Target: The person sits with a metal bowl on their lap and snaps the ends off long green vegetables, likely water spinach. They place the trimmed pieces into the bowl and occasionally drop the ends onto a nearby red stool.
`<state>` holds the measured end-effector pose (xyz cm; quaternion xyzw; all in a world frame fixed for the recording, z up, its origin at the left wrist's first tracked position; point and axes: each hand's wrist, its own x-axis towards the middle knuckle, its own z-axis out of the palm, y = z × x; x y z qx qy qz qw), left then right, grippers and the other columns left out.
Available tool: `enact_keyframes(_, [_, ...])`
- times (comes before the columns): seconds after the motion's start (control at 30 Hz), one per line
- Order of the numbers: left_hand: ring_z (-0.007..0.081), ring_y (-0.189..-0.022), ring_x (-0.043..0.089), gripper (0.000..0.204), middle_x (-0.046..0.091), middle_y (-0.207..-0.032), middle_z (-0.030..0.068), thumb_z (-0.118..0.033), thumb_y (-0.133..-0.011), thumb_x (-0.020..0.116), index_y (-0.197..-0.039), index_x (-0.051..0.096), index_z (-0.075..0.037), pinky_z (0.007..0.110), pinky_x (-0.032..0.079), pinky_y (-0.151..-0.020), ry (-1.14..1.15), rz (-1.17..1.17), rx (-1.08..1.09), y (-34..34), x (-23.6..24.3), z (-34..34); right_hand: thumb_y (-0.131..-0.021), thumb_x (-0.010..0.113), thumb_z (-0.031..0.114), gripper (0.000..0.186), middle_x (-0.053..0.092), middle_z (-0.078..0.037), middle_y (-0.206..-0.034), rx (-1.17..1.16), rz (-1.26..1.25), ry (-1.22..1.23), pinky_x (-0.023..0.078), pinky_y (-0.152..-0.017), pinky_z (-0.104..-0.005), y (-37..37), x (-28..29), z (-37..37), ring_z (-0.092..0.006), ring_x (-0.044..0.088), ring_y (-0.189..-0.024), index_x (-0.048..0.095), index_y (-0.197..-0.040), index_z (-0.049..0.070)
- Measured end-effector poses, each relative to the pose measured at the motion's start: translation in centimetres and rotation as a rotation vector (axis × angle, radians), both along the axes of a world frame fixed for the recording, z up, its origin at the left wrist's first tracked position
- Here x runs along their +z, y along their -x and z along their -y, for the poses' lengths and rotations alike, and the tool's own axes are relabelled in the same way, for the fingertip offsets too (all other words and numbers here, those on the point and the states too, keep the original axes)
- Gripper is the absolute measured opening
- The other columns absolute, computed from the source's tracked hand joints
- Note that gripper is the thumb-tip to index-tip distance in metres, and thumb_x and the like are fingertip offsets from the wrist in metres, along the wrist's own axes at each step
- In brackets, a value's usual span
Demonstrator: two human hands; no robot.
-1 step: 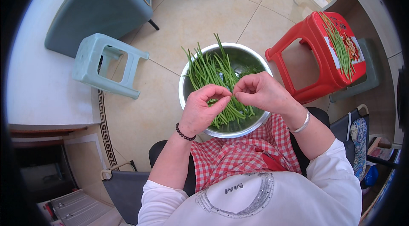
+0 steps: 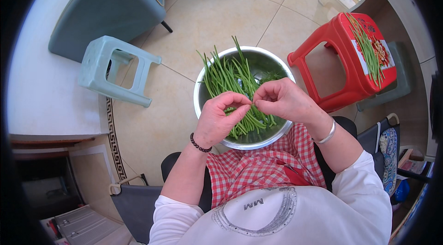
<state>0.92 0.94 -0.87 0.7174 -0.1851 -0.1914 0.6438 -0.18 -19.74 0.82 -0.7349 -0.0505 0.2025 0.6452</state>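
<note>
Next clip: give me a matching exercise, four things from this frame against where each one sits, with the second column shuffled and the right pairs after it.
Things:
1. metal bowl
2. red stool
3. pale green stool
4. bead bracelet

Places:
A. on the floor to the person's left
B. on the left wrist
C. on the lap, over the checked apron
D. to the person's right, with green stalks lying on its seat

Pairs: 1-C, 2-D, 3-A, 4-B

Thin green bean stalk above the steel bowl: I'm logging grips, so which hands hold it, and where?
Both: left hand and right hand pinch the thin green bean stalk, fingertips meeting at its upper end.
</note>
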Motion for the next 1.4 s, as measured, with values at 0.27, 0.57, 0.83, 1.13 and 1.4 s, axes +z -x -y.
enact_keyframes(0.27, [0.0091, -0.085, 0.059, 0.013, 0.063, -0.091, 0.0027, 0.002, -0.084, 0.062, -0.097, 0.063, 0.001, 0.023, 0.048, -0.075, 0.195, -0.136, 0.039, 0.1, 0.2, -0.1, -0.084, 0.061, 0.014, 0.012, 0.059, 0.000, -0.071, 0.031, -0.298, -0.394, 0.042, -0.056, -0.0183, -0.2, -0.4, -0.4, -0.0063, 0.054, -0.060, 0.061, -0.083, 0.002])
enact_keyframes(0.57, [0.0140, -0.084, 0.060, 0.014, 0.064, -0.091, 0.0073, 0.006, -0.079, 0.065, -0.092, 0.066, 0.002, 0.024, 0.048, -0.073, 0.017, 0.422, 0.179, 0.4, -0.4, 0.9, -0.087, 0.058, 0.016, 0.014, 0.059, 0.000, -0.071, -0.050, -0.364, -0.538, 0.040, -0.054, -0.0185, -0.2, -1.4, -0.8, -0.0063, 0.053, -0.059, 0.060, -0.085, 0.003])
enact_keyframes(0.83, [0.0113, -0.089, 0.058, 0.011, 0.063, -0.096, 0.0044, -0.003, -0.091, 0.055, -0.102, 0.058, 0.000, 0.023, 0.047, -0.082, 0.379, -0.027, 0.267, -0.3, -1.4, 0.6, -0.087, 0.058, 0.017, 0.014, 0.059, 0.001, -0.072, -0.116, -0.339, -0.424, 0.041, -0.056, -0.0176, -0.3, -1.8, -0.9, -0.0053, 0.053, -0.060, 0.061, -0.085, 0.004])
enact_keyframes(1.13, [0.0128, -0.084, 0.056, 0.014, 0.061, -0.097, 0.0068, -0.011, -0.094, 0.052, -0.103, 0.056, -0.001, 0.025, 0.046, -0.079, 0.735, -0.102, 0.381, -2.4, -1.2, -1.9, -0.088, 0.058, 0.018, 0.013, 0.058, 0.002, -0.072, -0.191, -0.297, -0.401, 0.042, -0.056, -0.0177, -1.4, -2.0, 0.6, -0.0043, 0.052, -0.060, 0.060, -0.084, 0.005])
enact_keyframes(1.4, [0.0191, -0.093, 0.060, 0.016, 0.062, -0.101, 0.0100, -0.016, -0.096, 0.048, -0.106, 0.056, -0.006, 0.028, 0.048, -0.073, 0.816, 0.025, 0.453, -4.2, -0.3, -6.1, -0.087, 0.057, 0.017, 0.014, 0.058, 0.001, -0.071, -0.334, -0.276, -0.451, 0.042, -0.055, -0.0188, -2.8, -2.4, 3.3, -0.0056, 0.052, -0.059, 0.059, -0.080, 0.006])
